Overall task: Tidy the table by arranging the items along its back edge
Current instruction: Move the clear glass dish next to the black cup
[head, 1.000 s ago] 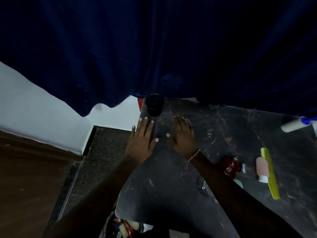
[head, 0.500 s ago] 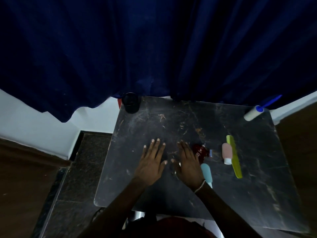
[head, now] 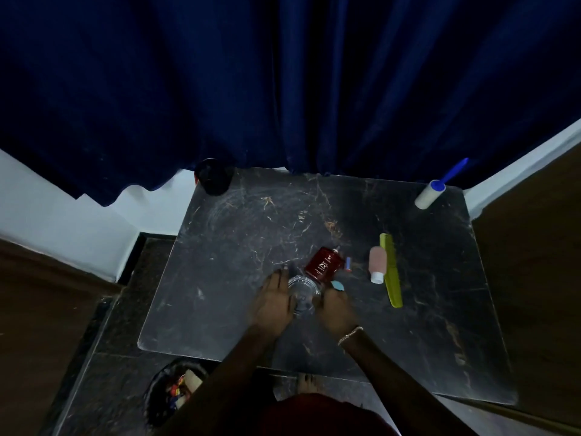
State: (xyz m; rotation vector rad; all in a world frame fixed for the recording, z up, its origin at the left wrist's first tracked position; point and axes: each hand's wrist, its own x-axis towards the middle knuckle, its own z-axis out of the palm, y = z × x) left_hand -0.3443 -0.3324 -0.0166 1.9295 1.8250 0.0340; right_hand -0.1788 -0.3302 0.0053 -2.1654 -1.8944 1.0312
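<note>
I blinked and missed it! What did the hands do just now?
Both hands pulled back from the table's far corner toward its middle; the left hand and right hand now cup a clear glass jar. The comb, pink bottle and lint roller stayed put.

red bottle (head: pixel 323 266) lying flat mid-table, green comb (head: pixel 390 270), pink bottle (head: pixel 377 264)

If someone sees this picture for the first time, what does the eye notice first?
Probably the two hands, left hand and right hand, cupping a clear glass dish mid-table. Next, the red bottle lying just behind them, and the yellow-green comb to the right.
</note>
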